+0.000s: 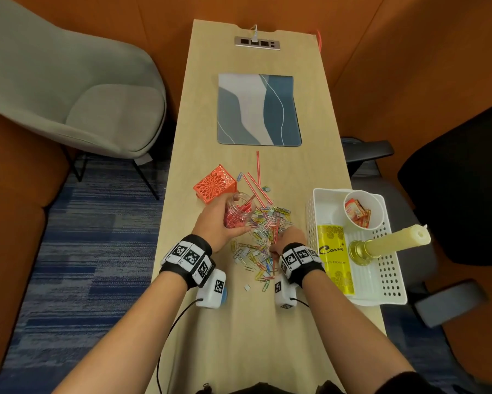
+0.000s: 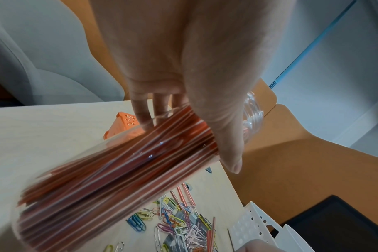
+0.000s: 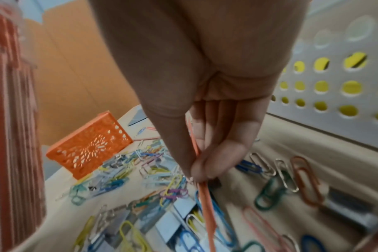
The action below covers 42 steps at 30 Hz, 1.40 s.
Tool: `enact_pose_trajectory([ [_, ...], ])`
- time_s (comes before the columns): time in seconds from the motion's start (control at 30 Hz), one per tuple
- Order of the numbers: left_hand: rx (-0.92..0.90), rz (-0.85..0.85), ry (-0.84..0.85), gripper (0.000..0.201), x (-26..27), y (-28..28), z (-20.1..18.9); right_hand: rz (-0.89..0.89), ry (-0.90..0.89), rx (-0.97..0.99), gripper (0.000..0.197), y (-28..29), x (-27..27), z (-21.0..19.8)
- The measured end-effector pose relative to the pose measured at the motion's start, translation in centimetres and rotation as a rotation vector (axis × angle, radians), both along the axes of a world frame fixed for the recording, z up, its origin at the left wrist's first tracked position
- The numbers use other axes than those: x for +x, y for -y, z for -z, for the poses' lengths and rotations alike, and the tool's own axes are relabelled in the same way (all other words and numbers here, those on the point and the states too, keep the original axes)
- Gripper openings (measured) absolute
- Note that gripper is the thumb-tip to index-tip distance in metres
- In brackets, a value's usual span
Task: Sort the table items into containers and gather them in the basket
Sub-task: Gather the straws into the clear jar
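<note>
A clear jar (image 1: 239,213) packed with red sticks lies tilted in my left hand (image 1: 215,223), whose fingers and thumb wrap round it just above the table; the left wrist view shows the jar (image 2: 110,184) close up. My right hand (image 1: 288,237) hovers low over a pile of coloured paper clips (image 1: 259,251) and pinches a red stick (image 3: 206,204) between thumb and fingertips (image 3: 202,172). A few more red sticks (image 1: 257,189) lie loose beyond the pile. An orange perforated box (image 1: 215,185) stands behind the jar.
A white perforated basket (image 1: 310,220) sits at the table's right edge, holding a white cup of sachets (image 1: 362,209), a yellow powder bottle (image 1: 335,257) and a candle in a gold holder (image 1: 395,240). A blue-grey mat (image 1: 259,109) lies farther back.
</note>
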State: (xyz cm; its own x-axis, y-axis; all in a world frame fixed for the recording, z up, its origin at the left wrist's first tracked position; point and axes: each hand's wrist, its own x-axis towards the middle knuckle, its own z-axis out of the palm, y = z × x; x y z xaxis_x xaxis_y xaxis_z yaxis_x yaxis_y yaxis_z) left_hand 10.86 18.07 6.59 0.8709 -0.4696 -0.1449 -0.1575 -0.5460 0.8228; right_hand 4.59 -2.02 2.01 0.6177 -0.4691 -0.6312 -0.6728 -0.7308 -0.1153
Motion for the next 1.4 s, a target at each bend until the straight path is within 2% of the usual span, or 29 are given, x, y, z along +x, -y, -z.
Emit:
enact_pose_trajectory([
  [0.13,-0.006,-0.009,0.004,0.084,-0.3,-0.2,-0.2,0.126,0.079,0.24,0.029,1.2,-1.2,0.1],
  [0.27,0.003,-0.004,-0.012,0.087,-0.8,-0.1,-0.1,0.241,0.187,0.395,0.03,1.8,-2.7,-0.4],
  [0.43,-0.003,0.005,-0.016,0.088,-1.5,0.3,-0.2,0.34,0.298,0.564,0.017,2.2,-3.7,-1.4],
  [0.6,0.014,0.029,-0.032,0.083,-2.2,0.4,-0.5,0.337,0.478,0.628,0.016,3.0,-3.6,-6.7],
  [0.73,0.049,0.057,-0.047,0.083,-2.7,0.6,-0.8,0.269,0.86,0.621,0.013,3.5,-2.9,-12.8],
  [0.83,0.032,0.064,-0.051,0.083,-3.2,1.1,-1.2,0.265,1.036,0.73,0.011,2.0,-2.4,-16.3],
  [0.9,0.005,0.078,-0.042,0.081,-3.3,1.5,-1.5,0.24,1.043,0.744,0.012,0.4,-2.1,-16.9],
  [1.07,-0.068,0.049,-0.032,0.081,-3.2,2.0,-2.7,0.112,0.92,0.629,0.013,-2.0,-2.3,-14.5],
  [1.27,0.021,0.063,0.041,0.087,-2.2,1.2,-3.3,0.218,1.046,0.707,0.01,-1.3,-1.7,-14.3],
  [1.4,0.049,0.074,0.064,0.088,-1.3,1.2,-3.6,0.049,0.987,0.568,0.013,-2.4,-0.5,-13.5],
])
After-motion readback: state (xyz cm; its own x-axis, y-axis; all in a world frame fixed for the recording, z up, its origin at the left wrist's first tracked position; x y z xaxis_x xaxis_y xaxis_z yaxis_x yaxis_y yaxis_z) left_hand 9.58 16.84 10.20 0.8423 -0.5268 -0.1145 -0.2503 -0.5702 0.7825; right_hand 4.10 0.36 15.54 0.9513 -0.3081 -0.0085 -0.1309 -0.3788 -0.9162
